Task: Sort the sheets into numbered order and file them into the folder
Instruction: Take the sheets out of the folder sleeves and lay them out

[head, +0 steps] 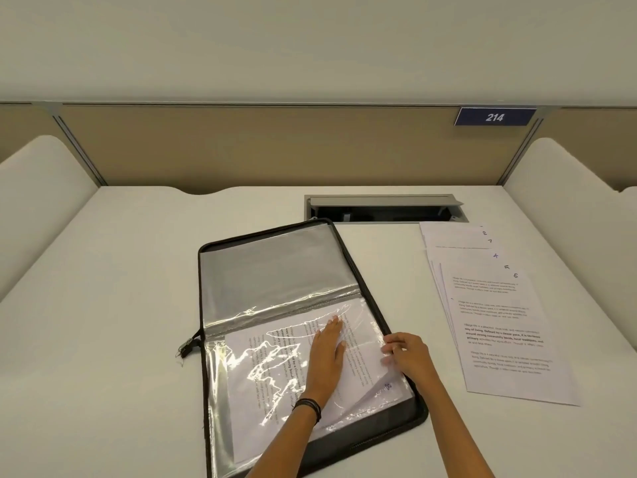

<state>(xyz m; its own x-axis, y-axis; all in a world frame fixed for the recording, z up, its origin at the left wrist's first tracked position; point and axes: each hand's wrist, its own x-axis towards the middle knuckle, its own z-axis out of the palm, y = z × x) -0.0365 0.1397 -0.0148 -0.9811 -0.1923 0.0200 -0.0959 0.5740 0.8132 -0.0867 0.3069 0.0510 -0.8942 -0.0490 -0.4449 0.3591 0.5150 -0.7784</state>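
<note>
A black zip folder (pixel 275 270) lies open on the white desk, its clear plastic sleeves facing up. One printed sheet (pixel 275 367) sits inside the near sleeve, turned sideways. My left hand (pixel 325 353) lies flat on that sleeve, fingers together, pressing it down. My right hand (pixel 406 350) pinches the sleeve's right edge beside the folder's zip. To the right a fanned stack of printed sheets (pixel 506 326) rests on the desk, with handwritten numbers in the top right corners.
A cable hatch (pixel 382 208) with its lid raised is set into the desk behind the folder. Beige partition walls close off the back and both sides; a blue sign (pixel 494 116) reads 214. Two zip pulls (pixel 184 348) hang at the folder's left edge.
</note>
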